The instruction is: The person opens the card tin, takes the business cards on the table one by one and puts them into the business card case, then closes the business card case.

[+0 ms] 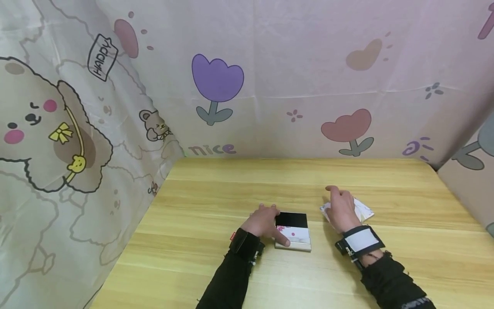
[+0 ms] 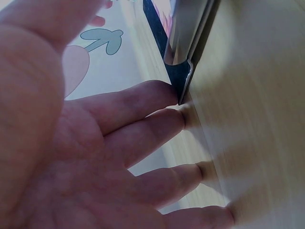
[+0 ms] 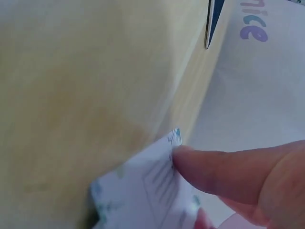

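Card case (image 1: 293, 231) on wooden table (image 1: 200, 206); cartoon curtain (image 1: 270, 77) behind.

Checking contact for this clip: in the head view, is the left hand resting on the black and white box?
Yes, the left hand rests on the left edge of the black and white box, its thumb lying across the lid, on the wooden table.

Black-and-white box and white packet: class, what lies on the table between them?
Nothing: in the head view only bare wooden table separates the black-and-white box, under the left hand, from the white packet held by the right hand.
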`<state>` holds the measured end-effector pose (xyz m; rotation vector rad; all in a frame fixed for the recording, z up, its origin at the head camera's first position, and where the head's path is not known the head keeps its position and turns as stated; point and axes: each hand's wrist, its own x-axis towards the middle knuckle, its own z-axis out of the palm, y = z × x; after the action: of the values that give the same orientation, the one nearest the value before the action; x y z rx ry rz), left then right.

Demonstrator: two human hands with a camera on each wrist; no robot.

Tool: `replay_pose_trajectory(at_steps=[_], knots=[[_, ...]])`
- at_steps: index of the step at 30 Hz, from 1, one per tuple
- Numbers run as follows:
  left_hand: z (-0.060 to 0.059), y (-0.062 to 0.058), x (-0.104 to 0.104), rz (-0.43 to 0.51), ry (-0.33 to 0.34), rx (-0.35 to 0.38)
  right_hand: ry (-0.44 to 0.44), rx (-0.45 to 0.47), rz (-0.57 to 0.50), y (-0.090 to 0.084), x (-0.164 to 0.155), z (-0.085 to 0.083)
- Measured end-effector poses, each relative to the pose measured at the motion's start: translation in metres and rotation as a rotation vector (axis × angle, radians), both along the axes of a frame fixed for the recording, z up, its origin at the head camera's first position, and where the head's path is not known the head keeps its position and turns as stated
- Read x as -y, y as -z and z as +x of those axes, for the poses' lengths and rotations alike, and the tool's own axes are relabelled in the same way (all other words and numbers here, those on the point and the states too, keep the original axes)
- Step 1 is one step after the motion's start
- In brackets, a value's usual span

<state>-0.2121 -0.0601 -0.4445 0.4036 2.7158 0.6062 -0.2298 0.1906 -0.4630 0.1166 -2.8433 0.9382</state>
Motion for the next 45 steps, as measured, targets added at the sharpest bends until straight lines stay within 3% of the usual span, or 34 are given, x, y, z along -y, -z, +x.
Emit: replay_pose_trajectory(at_steps=[8, 18, 26, 33, 40, 45], knots=[[0.000, 0.000, 0.001, 0.010, 0.000, 0.009, -0.057, -0.013, -0.102, -0.003, 0.005, -0.001], [-0.001, 0.001, 0.000, 0.004, -0.001, 0.005, -0.067, -0.011, -0.006, -0.002, 0.009, -0.003], [-0.002, 0.001, 0.000, 0.002, 0.003, -0.004, -0.142, 0.089, -0.015, 0.002, 0.012, -0.004], [-0.003, 0.002, 0.000, -0.010, -0.004, 0.000, -0.243, 0.212, -0.113, -0.001, 0.018, -0.002], [-0.003, 0.001, 0.001, 0.006, -0.009, 0.015, -0.306, 0.158, -0.172, -0.001, 0.021, -0.001], [-0.004, 0.002, 0.001, 0.021, -0.002, 0.024, -0.403, 0.184, -0.259, 0.001, 0.023, 0.000]])
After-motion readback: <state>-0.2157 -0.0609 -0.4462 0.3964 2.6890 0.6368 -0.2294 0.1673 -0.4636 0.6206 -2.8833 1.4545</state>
